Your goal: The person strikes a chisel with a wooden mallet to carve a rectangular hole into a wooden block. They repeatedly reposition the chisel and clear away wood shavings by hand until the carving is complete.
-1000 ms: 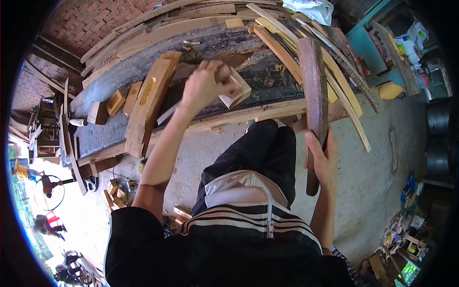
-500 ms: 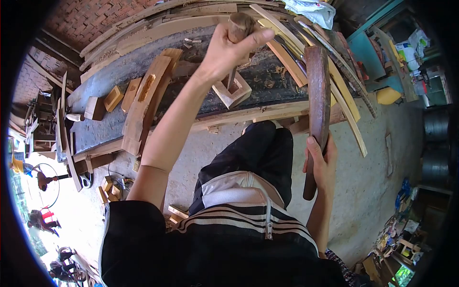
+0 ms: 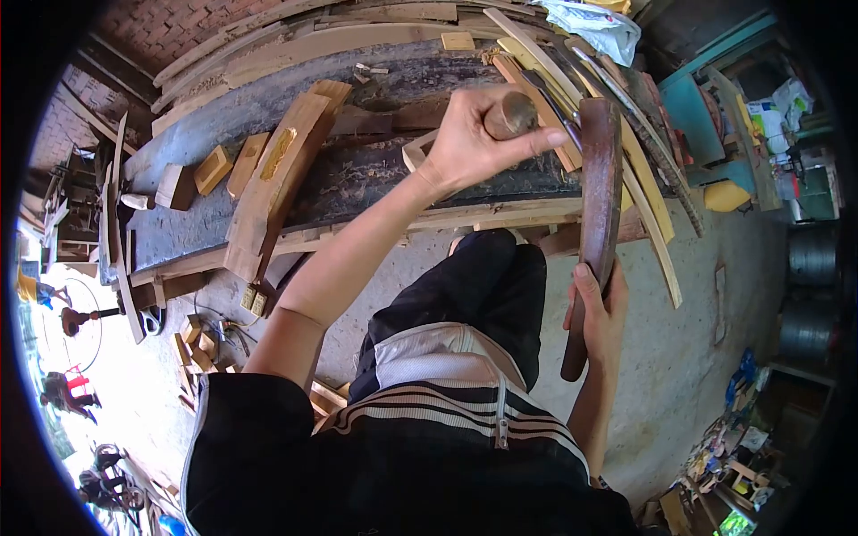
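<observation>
My left hand is wrapped round the round wooden handle of a chisel, its butt end facing up at me and the thumb stretched to the right. The hand hides the chisel's blade. Behind it, a corner of a pale wooden block shows on the dark bench top. Lower right, my right hand grips the narrow end of a long dark wooden mallet. The mallet's thick end points away from me, right of the chisel and apart from it.
On the workbench lie a thick beam with a cut slot and several small blocks. Long wooden strips jut past its right edge. A plastic bag lies at the back. Offcuts are on the floor left.
My left hand has moved right and nearer with the chisel, whose handle now tilts toward me. The blade, earlier seen in the block's square hole, is hidden. The mallet has barely moved.
</observation>
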Motion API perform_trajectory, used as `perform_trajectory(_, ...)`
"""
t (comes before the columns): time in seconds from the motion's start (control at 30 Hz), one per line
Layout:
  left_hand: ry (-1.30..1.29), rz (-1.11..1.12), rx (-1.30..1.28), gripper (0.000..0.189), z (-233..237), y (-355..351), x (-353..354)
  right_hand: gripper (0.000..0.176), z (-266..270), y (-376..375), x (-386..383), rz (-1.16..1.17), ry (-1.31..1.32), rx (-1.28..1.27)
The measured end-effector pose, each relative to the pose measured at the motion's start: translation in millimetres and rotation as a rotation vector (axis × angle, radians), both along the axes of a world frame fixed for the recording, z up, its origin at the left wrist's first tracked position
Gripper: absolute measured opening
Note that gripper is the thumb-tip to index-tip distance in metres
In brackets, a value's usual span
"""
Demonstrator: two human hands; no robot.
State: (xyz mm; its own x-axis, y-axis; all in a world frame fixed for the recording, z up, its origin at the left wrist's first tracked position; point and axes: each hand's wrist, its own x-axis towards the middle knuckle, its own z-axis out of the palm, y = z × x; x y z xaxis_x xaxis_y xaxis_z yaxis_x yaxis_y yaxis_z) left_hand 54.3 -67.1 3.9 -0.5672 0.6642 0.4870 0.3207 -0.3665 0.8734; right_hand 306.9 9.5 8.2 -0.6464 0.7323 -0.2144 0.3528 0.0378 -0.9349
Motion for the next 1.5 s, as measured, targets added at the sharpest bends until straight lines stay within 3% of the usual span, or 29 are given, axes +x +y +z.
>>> perform_trajectory(0.1,0.046,0.036,0.076,0.033,-4,0,8,0.043,9,-4,-8,-0.007,0.035,0.020)
perform_trajectory(0.13,0.066,0.087,-0.040,0.034,-13,1,11,0.043,12,-2,-9,0.006,0.032,0.023)
perform_trajectory(0.27,0.235,0.177,0.131,0.023,-22,16,33,0.046,36,-8,-22,-0.013,0.163,0.145)
perform_trajectory(0.37,0.273,0.191,0.157,0.021,-35,29,45,0.046,56,-9,-26,-0.009,0.497,0.305)
perform_trajectory(0.43,0.291,0.177,-0.006,0.028,-37,32,48,0.045,52,-8,-26,0.025,0.380,0.368)
perform_trajectory(0.53,0.300,0.274,-0.004,0.026,-38,34,47,0.043,51,-11,-25,0.069,0.146,0.481)
perform_trajectory(0.6,0.321,0.272,-0.051,0.025,-39,34,44,0.044,59,-14,-27,0.156,-0.013,0.297)
perform_trajectory(0.67,0.383,0.218,-0.143,0.025,-40,30,44,0.044,59,-15,-24,0.139,0.027,0.268)
perform_trajectory(0.77,0.327,0.213,-0.140,0.022,-31,27,43,0.036,64,-17,-24,0.045,0.448,0.517)
perform_trajectory(0.87,0.283,0.272,-0.072,0.021,-29,31,39,0.039,50,-12,-19,0.142,0.333,0.554)
perform_trajectory(0.9,0.263,0.283,-0.062,0.020,-30,32,37,0.039,39,-6,-34,0.169,0.222,0.982)
perform_trajectory(0.93,0.264,0.285,-0.060,0.020,-34,32,38,0.039,40,-9,-30,0.170,0.224,0.984)
perform_trajectory(1.0,0.393,0.295,-0.181,0.018,-36,33,33,0.038,53,-19,-28,0.161,-0.004,0.400)
perform_trajectory(1.07,0.367,0.304,-0.125,0.017,-36,32,37,0.045,60,-24,-23,0.202,0.019,0.422)
perform_trajectory(1.17,0.229,0.278,-0.046,0.017,-27,31,36,0.040,59,-27,-21,0.068,0.430,0.420)
perform_trajectory(1.2,0.234,0.272,-0.043,0.017,-26,32,35,0.040,55,-24,-24,0.062,0.434,0.423)
perform_trajectory(1.3,0.170,0.267,-0.114,0.017,-25,33,31,0.048,34,-15,-30,0.223,0.041,0.539)
perform_trajectory(1.33,0.174,0.263,-0.111,0.017,-24,34,31,0.048,37,-16,-28,0.218,0.044,0.542)
perform_trajectory(1.4,0.196,0.287,-0.001,0.015,-25,33,30,0.048,42,-18,-26,0.196,0.100,0.282)
perform_trajectory(1.5,0.043,0.277,0.141,0.007,-23,35,1,0.044,34,-19,-21,0.072,0.229,0.198)
